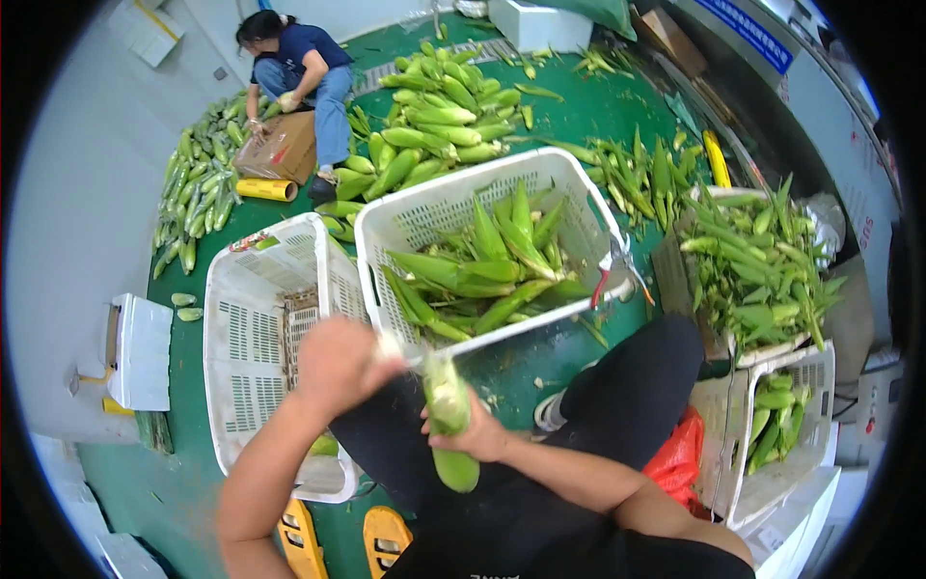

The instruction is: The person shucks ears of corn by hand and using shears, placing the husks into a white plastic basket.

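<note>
Between my legs, my right hand (471, 432) grips a green ear of corn (449, 403) upright, its top pale and partly stripped. Just left of and above it, my left hand (342, 357) is closed and blurred, with a small pale bit at its fingertips that I cannot make out. Beyond both hands is a white plastic crate (384, 207) holding green corn ears and husks (497, 241). A second white crate (246, 376) stands at my left, with a little green at its bottom.
Another person (299, 53) squats back left by a cardboard box (280, 150), beside corn heaps (434, 116). A crate of leaves (762, 270) and a crate of corn (733, 434) stand right, near a red bag (675, 458). Yellow pallet-truck forks (386, 540) lie below.
</note>
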Tool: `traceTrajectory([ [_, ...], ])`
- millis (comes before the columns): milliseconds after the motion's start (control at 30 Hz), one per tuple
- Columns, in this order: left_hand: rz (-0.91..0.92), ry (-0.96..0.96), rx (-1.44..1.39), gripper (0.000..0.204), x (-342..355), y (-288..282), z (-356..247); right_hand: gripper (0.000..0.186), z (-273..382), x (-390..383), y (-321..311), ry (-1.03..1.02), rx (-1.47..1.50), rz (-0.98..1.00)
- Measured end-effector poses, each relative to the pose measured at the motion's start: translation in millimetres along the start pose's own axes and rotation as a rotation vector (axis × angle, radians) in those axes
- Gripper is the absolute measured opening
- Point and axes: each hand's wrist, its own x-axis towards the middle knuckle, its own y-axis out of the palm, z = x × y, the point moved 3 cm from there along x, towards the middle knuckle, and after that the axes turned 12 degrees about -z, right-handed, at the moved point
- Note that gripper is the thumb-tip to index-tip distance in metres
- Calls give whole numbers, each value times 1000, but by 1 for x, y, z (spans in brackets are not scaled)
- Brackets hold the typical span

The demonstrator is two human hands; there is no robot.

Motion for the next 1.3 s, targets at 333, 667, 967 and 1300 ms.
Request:
traceTrajectory([
  [333, 574, -506, -1163, 99, -56, 101, -49, 103, 66, -9, -29, -446, -326, -207],
  [667, 372, -800, -1200, 85, -85, 162, -93, 63, 128, 24, -32, -467, 48, -604],
  [967, 318, -894, -1027, 69, -79, 160, -73, 67, 183, 98, -9, -723, -1689, 540],
  [1300, -627, -963, -1176, 47, -113, 113, -55, 81, 258, 325, -61, 311, -2454, 570],
])
